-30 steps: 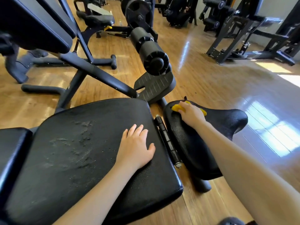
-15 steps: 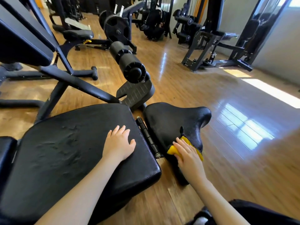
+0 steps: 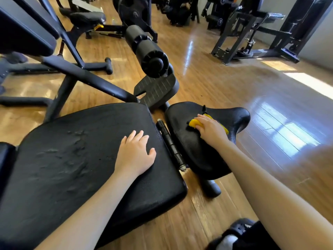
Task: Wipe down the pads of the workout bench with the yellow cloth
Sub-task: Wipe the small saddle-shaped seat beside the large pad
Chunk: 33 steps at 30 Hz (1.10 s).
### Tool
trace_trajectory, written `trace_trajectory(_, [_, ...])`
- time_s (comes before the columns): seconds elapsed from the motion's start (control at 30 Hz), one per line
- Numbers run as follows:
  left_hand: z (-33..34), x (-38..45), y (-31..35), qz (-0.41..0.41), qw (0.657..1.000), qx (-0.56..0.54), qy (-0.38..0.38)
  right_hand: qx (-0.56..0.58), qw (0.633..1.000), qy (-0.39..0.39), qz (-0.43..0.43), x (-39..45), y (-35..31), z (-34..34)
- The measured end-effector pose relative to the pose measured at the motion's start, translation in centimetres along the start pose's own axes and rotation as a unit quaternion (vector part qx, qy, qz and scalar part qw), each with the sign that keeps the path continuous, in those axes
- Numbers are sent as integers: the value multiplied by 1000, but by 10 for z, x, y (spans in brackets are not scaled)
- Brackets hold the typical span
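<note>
A large black bench pad point(image 3: 75, 159) with a worn, flaking surface fills the lower left. My left hand point(image 3: 135, 154) lies flat on its right part, fingers apart, holding nothing. To the right, across a metal hinge point(image 3: 170, 143), sits a smaller black saddle-shaped pad point(image 3: 230, 114). My right hand point(image 3: 210, 130) presses the yellow cloth point(image 3: 194, 123) onto the upper middle of that small pad. Most of the cloth is hidden under the hand; yellow shows at the fingertips and at the hand's right edge.
A black foam roller point(image 3: 146, 51) and a ribbed footplate point(image 3: 156, 87) stand just beyond the pads. The bench frame point(image 3: 86, 76) runs up to the left. Other gym machines point(image 3: 252, 33) stand at the back on the glossy wooden floor point(image 3: 234, 83). My dark-clothed knee point(image 3: 241, 235) shows at bottom right.
My right hand slid the cloth from the small pad's far part to its near edge, then back up to the upper middle. The left hand stayed flat on the big pad.
</note>
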<state>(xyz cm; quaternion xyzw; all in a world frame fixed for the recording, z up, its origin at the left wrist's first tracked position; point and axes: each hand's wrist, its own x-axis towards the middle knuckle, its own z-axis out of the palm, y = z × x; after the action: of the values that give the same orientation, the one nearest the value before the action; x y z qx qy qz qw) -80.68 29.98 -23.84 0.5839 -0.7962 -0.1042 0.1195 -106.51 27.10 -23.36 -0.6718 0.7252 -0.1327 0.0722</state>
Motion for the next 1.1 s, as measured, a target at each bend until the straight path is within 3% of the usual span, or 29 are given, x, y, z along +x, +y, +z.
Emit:
trace_trajectory(0.5, [7, 4, -3, 2, 1000, -1, 20, -37, 997, 10, 62, 90, -3, -5])
trace_trajectory(0.73, [5, 3, -1, 0, 1000, 3, 19, -30, 999, 19, 30, 48, -9, 0])
trace_trajectory(1.1, [-5, -3, 4, -5, 999, 21, -30, 31, 998, 49, 23, -85, -10, 16])
